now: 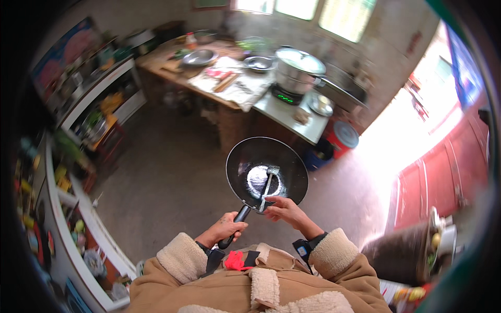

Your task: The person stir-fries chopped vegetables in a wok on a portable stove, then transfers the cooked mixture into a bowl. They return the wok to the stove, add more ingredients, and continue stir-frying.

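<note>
A dark wok [238, 172] with a black handle is held out in front of me at waist height. My left hand [227, 227] is closed around its handle. Inside the wok lies a utensil with a pale shaft and a squarish head [273, 170], its near end by the wok's near rim. My right hand [283, 213] is at that rim, fingers apart, close to the utensil's near end; whether a fingertip touches it I cannot tell. Light reflects off the wok's bottom.
Ahead, a wooden table [178, 80] holds metal bowls. Beside it, a large lidded steel pot [293, 72] sits on an electric cooker [287, 96]. A red bucket [342, 137] stands under the side table [309, 131]. Shelving [94, 242] runs along the left; a reddish door [442, 180] is at right.
</note>
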A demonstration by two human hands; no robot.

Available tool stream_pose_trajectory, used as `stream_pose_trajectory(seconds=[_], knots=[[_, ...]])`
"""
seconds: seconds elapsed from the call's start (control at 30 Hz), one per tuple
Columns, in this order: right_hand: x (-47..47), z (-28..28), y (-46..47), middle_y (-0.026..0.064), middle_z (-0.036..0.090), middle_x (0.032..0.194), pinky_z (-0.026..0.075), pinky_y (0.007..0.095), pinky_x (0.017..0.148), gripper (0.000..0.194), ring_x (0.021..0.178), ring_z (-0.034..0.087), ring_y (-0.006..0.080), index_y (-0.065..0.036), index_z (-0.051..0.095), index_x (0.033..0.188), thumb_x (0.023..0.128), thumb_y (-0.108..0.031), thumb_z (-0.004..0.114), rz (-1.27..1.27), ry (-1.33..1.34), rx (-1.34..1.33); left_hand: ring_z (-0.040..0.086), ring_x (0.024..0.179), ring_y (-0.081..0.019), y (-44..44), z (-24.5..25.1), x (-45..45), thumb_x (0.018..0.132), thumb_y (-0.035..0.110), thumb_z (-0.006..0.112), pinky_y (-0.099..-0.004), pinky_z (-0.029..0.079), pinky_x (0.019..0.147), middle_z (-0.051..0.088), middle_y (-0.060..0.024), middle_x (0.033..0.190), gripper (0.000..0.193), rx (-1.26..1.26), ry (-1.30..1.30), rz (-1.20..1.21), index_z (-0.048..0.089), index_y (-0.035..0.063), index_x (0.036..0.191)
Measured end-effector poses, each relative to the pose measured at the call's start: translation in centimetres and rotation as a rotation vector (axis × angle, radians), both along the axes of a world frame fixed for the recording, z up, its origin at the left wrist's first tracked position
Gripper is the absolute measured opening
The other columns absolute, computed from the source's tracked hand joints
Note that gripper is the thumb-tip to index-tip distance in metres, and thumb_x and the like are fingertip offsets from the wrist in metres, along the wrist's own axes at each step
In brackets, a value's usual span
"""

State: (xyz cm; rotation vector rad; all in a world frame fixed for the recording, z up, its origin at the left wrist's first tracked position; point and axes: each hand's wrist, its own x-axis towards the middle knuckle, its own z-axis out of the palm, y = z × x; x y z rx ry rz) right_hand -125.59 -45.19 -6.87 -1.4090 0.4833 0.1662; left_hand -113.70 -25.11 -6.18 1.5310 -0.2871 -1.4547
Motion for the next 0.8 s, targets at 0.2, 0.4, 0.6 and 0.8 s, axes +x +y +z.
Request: stream_pose_trajectory(seconds=[0.2,0.4,0.6,0.8], knots=[[7.0,1.5,-0.8,0.0064,0.064,0.086,0.048,0.0227,0.064,0.029,0.073,0.059,0.0103,-0.004,0.054,0.113,0.087,-0.017,0.055,0.194,-0.151,0.075,0.045,0.044,-0.0056,4.5,1.1,3.9,0.08,0.011,0.059,-0.0218,0.04,0.037,0.047,0.0008,0.059,0.02,-0.095,-0.012,0.335,0.042,0.0023,0.087],[14.8,-0.4,-4.0,0.0066,0.064,0.08,0.047,0.0233,0.058,0.023,0.067,0.059,0.0115,-0.003,0.058,0.104,0.085,-0.015,0.057,0.261,-0.082,-0.038,0.044,0.046,-0.0048,9.3,2.8,7.7,0.082,0.014,0.058,-0.0216,0.038,0.037,0.046,0.0014,0.061,0.019,-0.169,-0.132,0.667,0.042,0.0046,0.087],[25.8,-2.8,-5.0,0.0087,0.064,0.074,0.047,0.022,0.048,0.02,0.057,0.058,0.0116,-0.002,0.057,0.103,0.085,-0.01,0.054,0.36,0.052,-0.015,0.043,0.046,-0.0039,15.3,4.8,9.9,0.082,0.015,0.059,-0.0219,0.039,0.039,0.045,0.0023,0.061,0.022,-0.144,-0.269,1.065,0.041,0.0042,0.088],[37.3,-2.3,3.9,0.0088,0.064,0.074,0.047,0.0219,0.049,0.018,0.056,0.058,0.0115,-0.003,0.057,0.102,0.086,-0.009,0.053,0.635,0.053,-0.024,0.046,0.045,-0.0093,23.5,6.0,8.4,0.081,0.016,0.059,-0.0264,0.04,0.038,0.047,-0.0009,0.059,0.019,-0.127,-0.307,1.527,0.043,0.005,0.082]])
